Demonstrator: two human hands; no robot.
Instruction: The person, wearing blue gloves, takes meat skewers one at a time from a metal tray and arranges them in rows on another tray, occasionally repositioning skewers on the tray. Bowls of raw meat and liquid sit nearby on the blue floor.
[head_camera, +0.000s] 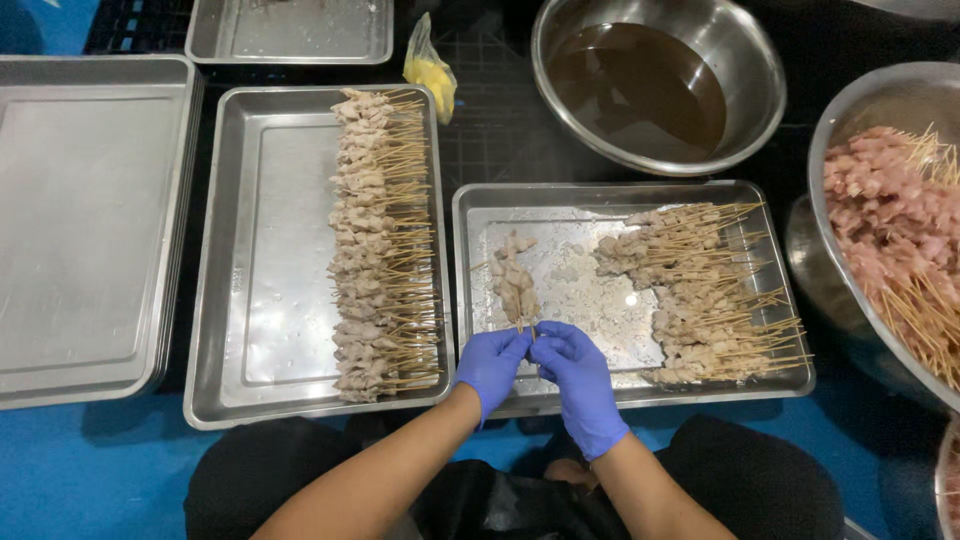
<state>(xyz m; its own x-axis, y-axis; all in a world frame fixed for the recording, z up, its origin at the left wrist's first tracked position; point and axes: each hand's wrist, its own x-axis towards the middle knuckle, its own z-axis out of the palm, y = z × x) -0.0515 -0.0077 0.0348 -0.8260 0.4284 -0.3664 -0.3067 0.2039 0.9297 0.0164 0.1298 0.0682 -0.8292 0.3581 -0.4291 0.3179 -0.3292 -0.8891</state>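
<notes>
Both my hands wear blue gloves and meet at the near edge of a metal tray (480, 290). My left hand (492, 365) and my right hand (577, 375) pinch the stick ends of a few meat skewers (515, 285) that lie on the tray's left part. A loose heap of coated skewers (695, 295) fills the tray's right side. To the left, another tray (260, 290) holds a neat column of skewers (375, 245) along its right edge.
A steel bowl of dark sauce (650, 85) stands at the back. A big bowl of raw skewers (895, 235) sits at the right. Stacked bare trays (85, 220) lie far left, another tray (290, 30) and a yellow bag (430, 70) behind.
</notes>
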